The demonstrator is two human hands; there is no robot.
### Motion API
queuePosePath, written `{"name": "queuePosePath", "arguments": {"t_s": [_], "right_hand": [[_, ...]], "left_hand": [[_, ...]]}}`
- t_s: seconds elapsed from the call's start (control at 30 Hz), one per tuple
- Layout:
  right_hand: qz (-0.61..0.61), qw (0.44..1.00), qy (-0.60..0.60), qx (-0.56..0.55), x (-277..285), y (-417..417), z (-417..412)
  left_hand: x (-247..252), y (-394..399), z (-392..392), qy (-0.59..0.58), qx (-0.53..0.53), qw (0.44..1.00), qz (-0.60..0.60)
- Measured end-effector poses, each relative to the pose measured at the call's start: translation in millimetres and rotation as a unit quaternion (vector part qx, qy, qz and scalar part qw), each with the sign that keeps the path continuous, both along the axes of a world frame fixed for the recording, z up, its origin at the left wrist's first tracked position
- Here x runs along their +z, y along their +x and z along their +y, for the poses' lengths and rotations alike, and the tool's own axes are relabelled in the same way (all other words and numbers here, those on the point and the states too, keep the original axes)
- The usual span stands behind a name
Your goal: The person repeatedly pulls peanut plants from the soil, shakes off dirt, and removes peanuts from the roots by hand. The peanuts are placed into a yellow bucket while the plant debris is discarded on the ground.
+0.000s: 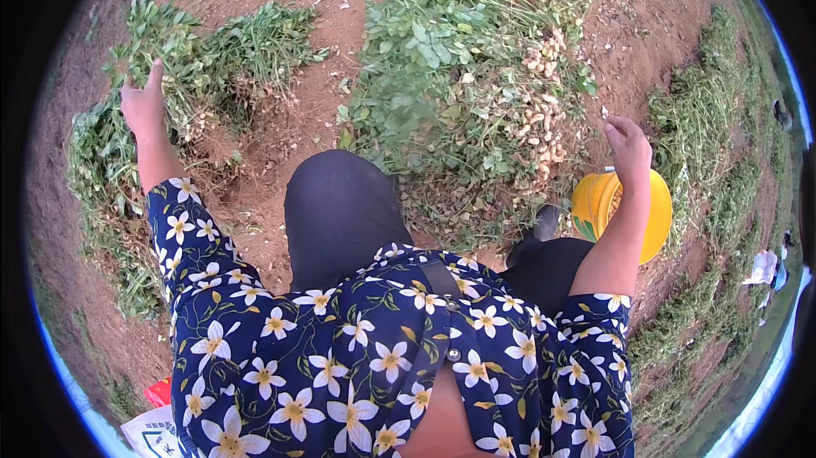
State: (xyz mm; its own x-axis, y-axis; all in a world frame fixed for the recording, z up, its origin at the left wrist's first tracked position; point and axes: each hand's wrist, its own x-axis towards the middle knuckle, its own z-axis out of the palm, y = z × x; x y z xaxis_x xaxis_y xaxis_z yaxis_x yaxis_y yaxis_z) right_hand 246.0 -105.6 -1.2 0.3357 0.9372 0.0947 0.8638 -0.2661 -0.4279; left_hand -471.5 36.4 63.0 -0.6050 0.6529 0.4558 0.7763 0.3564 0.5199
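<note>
My left hand [144,104] reaches out over a heap of pulled peanut plants [248,44], thumb and fingers apart. A leafy peanut plant [159,34] lies just beyond its fingertips. On the other side, my right hand [631,149] hovers near a yellow bucket [656,216] with its fingers curled; whether anything is inside them is hidden. Some peanuts show within the bucket, partly behind my forearm. In front of me lies a larger pile of peanut plants [408,69], leaves to the left. Clusters of unshelled peanuts [542,123] line its right edge.
My bent knee [341,216] in dark trousers stands between the two heaps. A dark shoe [546,222] rests beside the bucket. Reddish soil [325,95] runs between the plants. More plant rows [695,120] stretch along the right. A white bag with writing [150,429] lies behind at lower left.
</note>
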Motion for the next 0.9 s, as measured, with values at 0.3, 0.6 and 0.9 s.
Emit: {"name": "queuePosePath", "arguments": {"t_s": [0.3, 0.6, 0.9], "right_hand": [[0.021, 0.998, -0.045, -0.03, -34, 2, 10], [0.058, 0.976, -0.208, 0.023, -106, -2, 81], [-0.122, 0.977, -0.1, 0.141, -133, -34, 264]], "left_hand": [[-28, 312, -7, 0.052, -0.353, 0.666, -0.656], [-53, 361, -5, -0.051, -0.335, 0.624, -0.704], [-74, 377, 40, -0.07, -0.307, 0.62, -0.719]]}}
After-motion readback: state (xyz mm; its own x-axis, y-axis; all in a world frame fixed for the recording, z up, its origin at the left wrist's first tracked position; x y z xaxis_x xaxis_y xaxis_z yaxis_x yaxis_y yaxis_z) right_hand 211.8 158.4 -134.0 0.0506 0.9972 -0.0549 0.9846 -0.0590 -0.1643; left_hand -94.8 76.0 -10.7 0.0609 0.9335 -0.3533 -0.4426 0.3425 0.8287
